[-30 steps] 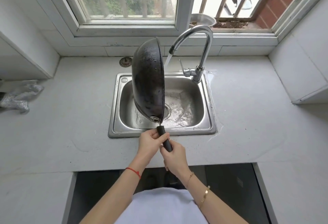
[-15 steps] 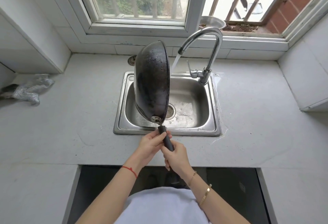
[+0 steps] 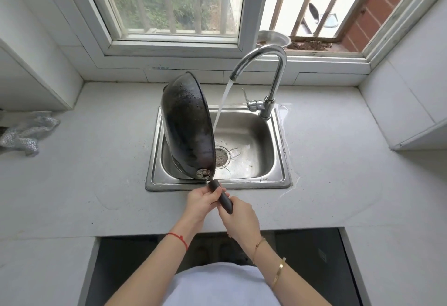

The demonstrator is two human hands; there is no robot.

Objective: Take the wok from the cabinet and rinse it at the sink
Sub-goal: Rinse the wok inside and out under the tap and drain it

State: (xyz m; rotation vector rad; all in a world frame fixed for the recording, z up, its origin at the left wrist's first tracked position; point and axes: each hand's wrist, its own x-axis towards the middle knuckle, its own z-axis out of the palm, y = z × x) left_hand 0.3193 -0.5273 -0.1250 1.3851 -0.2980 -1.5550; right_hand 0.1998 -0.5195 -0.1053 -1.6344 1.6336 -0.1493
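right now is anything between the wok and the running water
Nothing visible is. The wok, held on edge over the sink by its handle in the left hand and right hand, has its open side facing the stream from the tap.

Black wok (image 3: 187, 126) with a dark handle (image 3: 221, 196); silver steel sink (image 3: 280, 160) and tap (image 3: 266, 70); pale grey counter (image 3: 96, 165); red wrist string (image 3: 179, 239); seemingly gold bracelets (image 3: 278, 274).
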